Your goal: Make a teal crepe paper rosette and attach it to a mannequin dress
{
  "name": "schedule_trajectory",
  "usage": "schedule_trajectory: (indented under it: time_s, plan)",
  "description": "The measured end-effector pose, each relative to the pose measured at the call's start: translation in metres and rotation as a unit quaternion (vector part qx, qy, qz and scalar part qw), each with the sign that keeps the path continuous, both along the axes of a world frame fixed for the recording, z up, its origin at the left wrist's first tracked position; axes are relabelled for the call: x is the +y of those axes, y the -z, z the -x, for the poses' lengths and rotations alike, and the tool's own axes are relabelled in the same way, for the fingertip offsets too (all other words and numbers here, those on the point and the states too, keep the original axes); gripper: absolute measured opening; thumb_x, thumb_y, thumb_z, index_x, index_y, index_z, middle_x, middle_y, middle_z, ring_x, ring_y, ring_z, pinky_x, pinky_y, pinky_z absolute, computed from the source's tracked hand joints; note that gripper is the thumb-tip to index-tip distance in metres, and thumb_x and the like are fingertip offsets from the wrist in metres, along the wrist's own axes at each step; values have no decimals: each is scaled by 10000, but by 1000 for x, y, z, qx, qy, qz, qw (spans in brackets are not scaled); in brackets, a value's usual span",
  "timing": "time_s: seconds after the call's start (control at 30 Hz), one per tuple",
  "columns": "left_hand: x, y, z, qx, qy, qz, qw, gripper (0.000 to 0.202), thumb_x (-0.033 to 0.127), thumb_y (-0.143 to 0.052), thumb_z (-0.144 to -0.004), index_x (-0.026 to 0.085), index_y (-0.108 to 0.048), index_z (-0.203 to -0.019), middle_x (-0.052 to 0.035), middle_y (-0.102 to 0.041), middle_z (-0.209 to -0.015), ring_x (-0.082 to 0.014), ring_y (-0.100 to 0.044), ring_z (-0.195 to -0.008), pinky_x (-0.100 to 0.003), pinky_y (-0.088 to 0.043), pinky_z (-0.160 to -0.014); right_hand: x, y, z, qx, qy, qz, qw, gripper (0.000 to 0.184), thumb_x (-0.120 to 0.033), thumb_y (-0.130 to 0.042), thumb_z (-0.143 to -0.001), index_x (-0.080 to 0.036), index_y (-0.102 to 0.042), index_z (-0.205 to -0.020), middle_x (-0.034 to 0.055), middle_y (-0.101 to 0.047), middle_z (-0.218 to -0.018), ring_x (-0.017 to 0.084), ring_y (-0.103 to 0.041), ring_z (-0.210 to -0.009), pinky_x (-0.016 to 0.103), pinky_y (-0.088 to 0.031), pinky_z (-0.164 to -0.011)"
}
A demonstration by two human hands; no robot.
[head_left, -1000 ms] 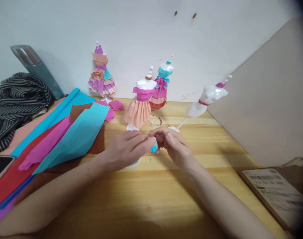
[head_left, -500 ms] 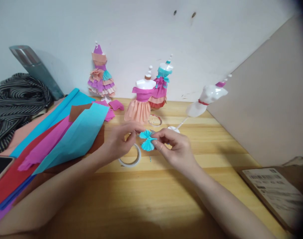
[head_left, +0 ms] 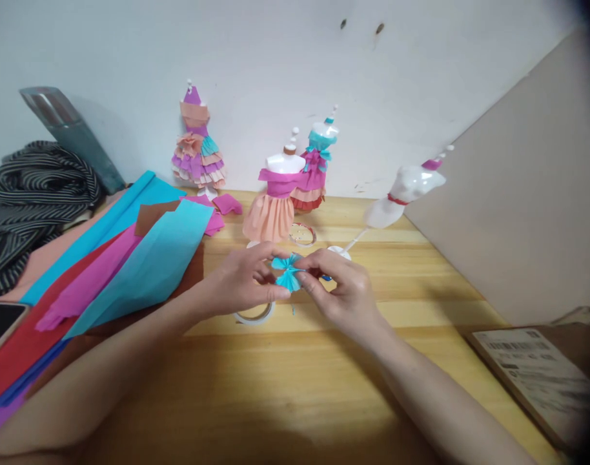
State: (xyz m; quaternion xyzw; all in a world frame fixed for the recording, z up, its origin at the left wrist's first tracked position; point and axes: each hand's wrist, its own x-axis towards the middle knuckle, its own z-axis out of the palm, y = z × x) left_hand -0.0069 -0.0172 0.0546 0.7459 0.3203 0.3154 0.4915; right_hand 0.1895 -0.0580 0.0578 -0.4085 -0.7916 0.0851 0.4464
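A small turquoise bow of pleated crepe paper [head_left: 288, 279] is held above the wooden table, its folds fanned out like a butterfly. My right hand [head_left: 342, 283] pinches the bow's right side between thumb and fingers. From the left, my left hand [head_left: 237, 279] spans it, with the index finger along the top edge and the thumb at the bottom edge. Below the left hand lies a roll of white tape [head_left: 256, 320], partly covered by it. Just behind the hands stands a mini dress form [head_left: 278, 187] in a magenta top and peach skirt.
Two other dressed mini forms, one on the left [head_left: 196, 145] and one farther back [head_left: 319, 158], stand near the wall. A bare white form [head_left: 396, 194] leans at the right. Coloured crepe paper sheets [head_left: 164, 258] cover the left side. A labelled cardboard package [head_left: 532, 368] lies at right.
My left hand has moved right, from beside the bow to its edges, with the thumb now at the lower fold. The right hand keeps its pinch.
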Motion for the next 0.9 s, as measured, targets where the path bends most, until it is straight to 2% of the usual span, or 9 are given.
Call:
schedule_trajectory:
  time_s: [0.13, 0.27, 0.43, 0.57, 0.7, 0.8, 0.9]
  plan:
    - [-2, 1, -4, -89, -14, 102, 991, 340, 200, -743, -652, 178, -605, -962, -8, -693, -833, -149, -692, -750, -281, -568, -717, 1, 5, 1, 34, -15, 44, 998, 90, -132, -575, -858, -180, -651, -853, 24, -642, -704, 133, -588, -606, 267, -488, -553]
    - [-2, 3, -8, -134, -34, 154, 978, 345, 152, -731, -624, 164, -595, -941, 6, -685, -781, -127, -674, -706, -272, -560, -696, 2, 11, 4, 106, -28, 113, 988, 64, -156, -609, -826, -178, -656, -863, 29, -651, -725, 134, -608, -608, 273, -511, -562]
    - [-5, 6, -11, -135, -72, 134, 979, 330, 133, -713, -628, 162, -614, -942, 1, -696, -787, -123, -666, -704, -268, -548, -689, 3, 15, 6, 189, -50, 214, 957, 132, -231, -674, -788, -191, -654, -913, 8, -634, -698, 135, -593, -602, 275, -507, -555]
    - [-6, 7, -12, -142, -74, 135, 978, 309, 128, -704, -632, 154, -622, -929, -7, -705, -785, -129, -675, -716, -270, -545, -707, 6, 15, 5, 239, -69, 271, 930, 165, -249, -682, -775, -192, -643, -925, 1, -624, -699, 133, -597, -610, 286, -524, -581]
    - [-5, 8, -14, -153, -84, 146, 974, 290, 131, -711, -617, 154, -617, -890, 1, -699, -753, -123, -669, -695, -253, -534, -679, 6, 15, 4, 250, -80, 298, 918, 214, -252, -701, -758, -189, -636, -952, -7, -619, -706, 126, -595, -614, 282, -519, -585]
    - [-6, 9, -15, -157, -87, 140, 974, 264, 113, -709, -604, 155, -623, -850, 9, -695, -741, -115, -661, -689, -240, -524, -673, 7, 15, 5, 265, -67, 294, 916, 203, -284, -728, -746, -186, -634, -897, -13, -618, -676, 119, -590, -588, 273, -510, -568]
    - [-6, 9, -15, -162, -78, 168, 969, 261, 118, -722, -602, 149, -623, -842, 9, -691, -730, -118, -664, -672, -247, -530, -668, 10, 15, 6, 283, -69, 298, 909, 228, -320, -758, -733, -185, -626, -860, -25, -607, -629, 108, -572, -537, 256, -490, -523]
